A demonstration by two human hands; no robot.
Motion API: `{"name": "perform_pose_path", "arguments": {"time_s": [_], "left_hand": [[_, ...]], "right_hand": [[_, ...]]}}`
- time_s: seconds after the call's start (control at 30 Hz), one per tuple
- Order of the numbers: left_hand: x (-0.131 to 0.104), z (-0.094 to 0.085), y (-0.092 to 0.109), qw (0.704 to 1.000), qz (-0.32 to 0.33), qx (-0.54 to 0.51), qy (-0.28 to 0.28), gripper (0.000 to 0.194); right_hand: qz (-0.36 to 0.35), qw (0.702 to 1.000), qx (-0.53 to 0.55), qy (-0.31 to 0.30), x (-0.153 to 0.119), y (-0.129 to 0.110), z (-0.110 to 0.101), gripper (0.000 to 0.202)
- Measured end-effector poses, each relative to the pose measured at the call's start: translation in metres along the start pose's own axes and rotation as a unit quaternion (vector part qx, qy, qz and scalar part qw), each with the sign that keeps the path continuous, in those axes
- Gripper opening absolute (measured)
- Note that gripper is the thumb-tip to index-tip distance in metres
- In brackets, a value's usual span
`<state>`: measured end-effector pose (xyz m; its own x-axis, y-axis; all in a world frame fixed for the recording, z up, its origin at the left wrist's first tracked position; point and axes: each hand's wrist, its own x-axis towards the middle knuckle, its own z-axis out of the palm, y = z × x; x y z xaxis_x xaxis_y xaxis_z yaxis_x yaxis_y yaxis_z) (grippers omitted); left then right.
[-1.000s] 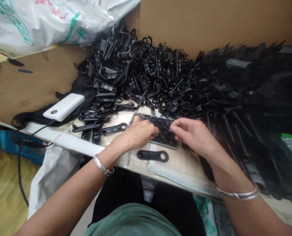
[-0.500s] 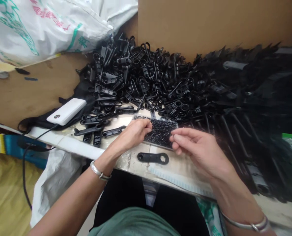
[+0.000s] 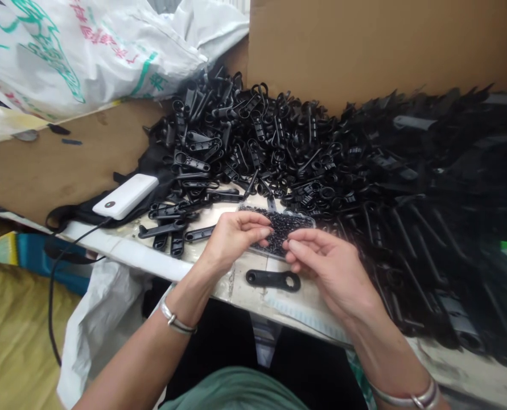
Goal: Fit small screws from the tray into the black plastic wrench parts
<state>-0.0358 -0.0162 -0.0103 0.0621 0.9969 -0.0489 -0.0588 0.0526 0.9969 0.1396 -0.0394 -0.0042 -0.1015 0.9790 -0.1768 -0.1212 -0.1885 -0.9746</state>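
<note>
My left hand [image 3: 238,239] is closed in a pinch over the left part of a shallow clear tray [image 3: 313,222] filled with tiny black pieces [image 3: 282,225]. Close by on the right, my right hand [image 3: 328,262] also pinches with thumb and forefinger at the tray's front right. Whatever sits between either hand's fingertips is too small to make out against the black pieces. Just in front of the tray, a flat black plastic part [image 3: 273,280] with a ring-shaped end lies on the worktop [image 3: 240,290], touched by neither hand.
Behind the tray rises a large heap of similar black parts [image 3: 274,136], spreading to the right. A white power bank [image 3: 126,196] with a black cable [image 3: 52,296] lies at left on black cloth. Cardboard [image 3: 385,45] and a printed white sack [image 3: 108,51] stand behind.
My right hand has moved left over the tray, nearer to my left hand. My left fingertips have shifted slightly. The view has moved a little, and the flat black part still lies in front.
</note>
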Motion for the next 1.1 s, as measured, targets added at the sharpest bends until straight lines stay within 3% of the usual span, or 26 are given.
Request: {"name": "perform_pose_path", "arguments": {"time_s": [0.13, 0.37, 0.57, 0.63, 0.87, 1.0, 1.1], "left_hand": [[0.001, 0.001, -0.001, 0.998, 0.047, 0.019, 0.040, 0.014], [-0.006, 0.014, -0.004, 0.994, 0.092, -0.034, 0.053, 0.015], [-0.016, 0.021, -0.003, 0.969, 0.148, 0.163, 0.108, 0.008], [-0.017, 0.022, -0.002, 0.969, 0.140, 0.171, 0.110, 0.008], [-0.012, 0.019, -0.005, 0.995, 0.033, -0.041, 0.084, 0.011], [-0.011, 0.011, -0.009, 0.993, 0.054, 0.052, 0.089, 0.011], [-0.015, 0.009, -0.009, 0.982, 0.099, 0.136, 0.085, 0.024]], "right_hand": [[0.012, 0.999, 0.020, 0.028, 0.004, 0.001, 0.008, 0.029], [0.008, 0.997, 0.065, 0.049, 0.010, -0.001, 0.020, 0.026], [-0.023, 0.997, 0.034, 0.063, 0.015, 0.004, 0.022, 0.023], [-0.035, 0.997, 0.000, 0.072, 0.015, 0.003, 0.023, 0.021], [-0.133, 0.973, -0.159, 0.097, 0.009, 0.003, 0.026, 0.013], [-0.086, 0.985, -0.128, 0.072, 0.011, 0.005, 0.021, 0.016], [-0.039, 0.997, -0.047, 0.047, 0.014, 0.005, 0.016, 0.022]]}}
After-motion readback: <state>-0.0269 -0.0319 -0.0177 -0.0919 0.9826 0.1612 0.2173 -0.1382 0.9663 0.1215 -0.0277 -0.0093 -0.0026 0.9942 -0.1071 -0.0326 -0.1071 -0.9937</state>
